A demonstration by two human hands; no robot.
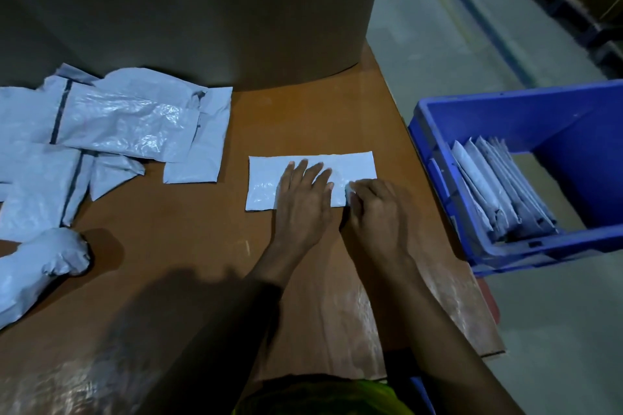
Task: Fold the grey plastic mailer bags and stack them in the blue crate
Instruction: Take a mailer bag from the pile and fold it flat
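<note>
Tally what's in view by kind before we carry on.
Flat grey plastic mailer bag being folded: 1
Loose grey mailer bags heaped left: at least 5, overlapping
Folded grey mailers in crate: too packed to count
Blue plastic crate: 1
Large brown cardboard box: 1
Total: at least 8, plus the folded stack

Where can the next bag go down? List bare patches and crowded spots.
Free: the table strip between the loose bag pile and the half-folded bag; the strip between that bag and the cardboard box; the near edge, this side of the crumpled bag. Crowded: the left side, under pile and crumpled bag. Right half of the blue crate is bare.
</note>
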